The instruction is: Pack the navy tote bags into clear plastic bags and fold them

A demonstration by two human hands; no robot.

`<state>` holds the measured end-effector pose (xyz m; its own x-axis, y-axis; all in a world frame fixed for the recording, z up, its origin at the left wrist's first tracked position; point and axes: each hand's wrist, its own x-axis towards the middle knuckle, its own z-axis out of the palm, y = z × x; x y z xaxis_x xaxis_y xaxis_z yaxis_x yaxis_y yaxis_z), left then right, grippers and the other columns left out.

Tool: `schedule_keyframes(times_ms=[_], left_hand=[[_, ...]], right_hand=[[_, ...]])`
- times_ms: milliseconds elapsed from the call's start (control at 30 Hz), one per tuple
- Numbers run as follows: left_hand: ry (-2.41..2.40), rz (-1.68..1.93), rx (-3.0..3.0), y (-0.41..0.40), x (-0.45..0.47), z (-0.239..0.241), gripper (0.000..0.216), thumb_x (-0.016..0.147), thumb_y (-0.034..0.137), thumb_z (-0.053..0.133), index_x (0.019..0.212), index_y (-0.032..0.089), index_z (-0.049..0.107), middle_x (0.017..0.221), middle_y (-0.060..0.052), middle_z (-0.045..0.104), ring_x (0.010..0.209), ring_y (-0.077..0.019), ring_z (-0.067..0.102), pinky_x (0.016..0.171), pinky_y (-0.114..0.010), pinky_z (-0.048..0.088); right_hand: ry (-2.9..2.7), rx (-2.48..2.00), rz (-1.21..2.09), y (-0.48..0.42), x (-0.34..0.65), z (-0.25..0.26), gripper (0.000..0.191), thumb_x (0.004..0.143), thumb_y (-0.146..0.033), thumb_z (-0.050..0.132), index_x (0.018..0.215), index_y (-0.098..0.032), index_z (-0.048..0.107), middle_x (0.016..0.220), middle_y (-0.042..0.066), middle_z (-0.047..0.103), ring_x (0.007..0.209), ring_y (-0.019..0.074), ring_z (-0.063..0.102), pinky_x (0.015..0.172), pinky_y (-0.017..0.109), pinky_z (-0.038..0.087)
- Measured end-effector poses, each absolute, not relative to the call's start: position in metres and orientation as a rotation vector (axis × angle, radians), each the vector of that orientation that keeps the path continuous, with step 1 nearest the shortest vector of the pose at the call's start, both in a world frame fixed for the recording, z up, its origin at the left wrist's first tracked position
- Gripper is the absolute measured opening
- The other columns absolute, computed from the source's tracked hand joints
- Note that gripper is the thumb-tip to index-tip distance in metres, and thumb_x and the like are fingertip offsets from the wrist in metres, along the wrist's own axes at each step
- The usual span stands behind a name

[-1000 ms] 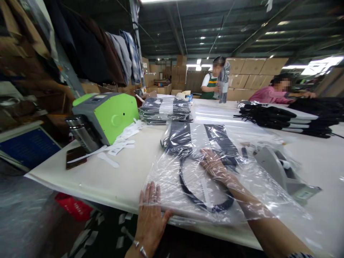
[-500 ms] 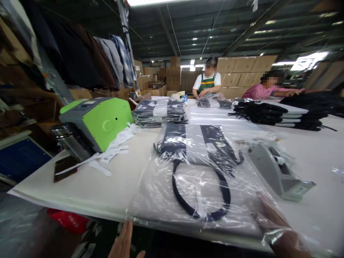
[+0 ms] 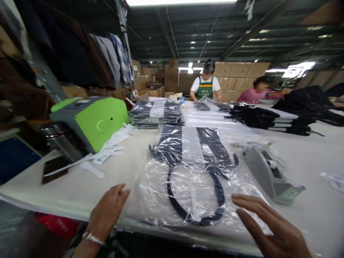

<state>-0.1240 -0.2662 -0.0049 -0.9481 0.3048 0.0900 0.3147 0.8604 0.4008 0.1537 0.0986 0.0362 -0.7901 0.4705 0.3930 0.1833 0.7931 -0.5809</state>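
In front of me lies a clear plastic bag point(image 3: 150, 200) holding a folded dark garment point(image 3: 169, 143), with a pale band down its middle and a dark strap loop point(image 3: 220, 193) toward the table's front edge. My left hand point(image 3: 109, 208) hovers by the bag's left side, holding nothing, fingers slightly bent and apart. Over the bag's right front part, my right hand point(image 3: 271, 222) has its fingers spread and nothing in them. Whether its fingertips touch the plastic I cannot tell. A grey tape dispenser point(image 3: 268, 175) stands just beyond that hand.
On the left are a green machine point(image 3: 107, 122), white label strips point(image 3: 107, 150), a steel flask point(image 3: 63, 141) and a phone point(image 3: 55, 170). Bagged garments point(image 3: 156, 113) are stacked behind, black ones point(image 3: 268, 116) to the right. Two co-workers point(image 3: 205, 86) work across the table.
My left hand has risen from the table's front edge to above the tabletop. The right hand, blurred at the bag's right corner before, is now raised with fingers spread.
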Motion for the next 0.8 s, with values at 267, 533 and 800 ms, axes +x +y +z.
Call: schedule_keyframes(times_ms=[267,533,800], left_hand=[[-3.177,-0.365,-0.433,-0.222,-0.124,0.003,0.029,0.098,0.042,0.034,0.082,0.025,0.050,0.087,-0.002,0.072,0.085,-0.0204,0.068,0.066,-0.030,0.039],[-3.263,-0.315,-0.317,-0.229,-0.130,-0.018,0.032,0.102,0.045,0.022,0.092,0.027,0.047,0.074,0.000,0.072,0.075,-0.0238,0.072,0.056,-0.028,0.034],[-3.289,-0.281,-0.305,-0.229,-0.136,-0.028,0.031,0.102,0.044,0.027,0.092,0.029,0.051,0.072,0.001,0.074,0.073,-0.0234,0.073,0.055,-0.027,0.032]], right_hand=[[-2.576,0.067,0.403,-0.005,-0.107,0.045,0.067,0.082,-0.026,0.058,0.147,-0.017,0.043,0.155,0.011,0.040,0.145,0.0291,0.031,0.122,0.050,0.017],[-2.753,-0.054,0.213,-0.015,-0.221,0.003,0.072,0.082,-0.020,0.054,0.151,-0.016,0.034,0.158,0.015,0.034,0.147,0.0348,0.025,0.119,0.056,0.011],[-2.777,-0.244,0.198,0.008,-0.237,-0.023,0.064,0.086,-0.016,0.047,0.149,-0.017,0.036,0.155,0.015,0.039,0.142,0.0354,0.034,0.114,0.058,0.022]])
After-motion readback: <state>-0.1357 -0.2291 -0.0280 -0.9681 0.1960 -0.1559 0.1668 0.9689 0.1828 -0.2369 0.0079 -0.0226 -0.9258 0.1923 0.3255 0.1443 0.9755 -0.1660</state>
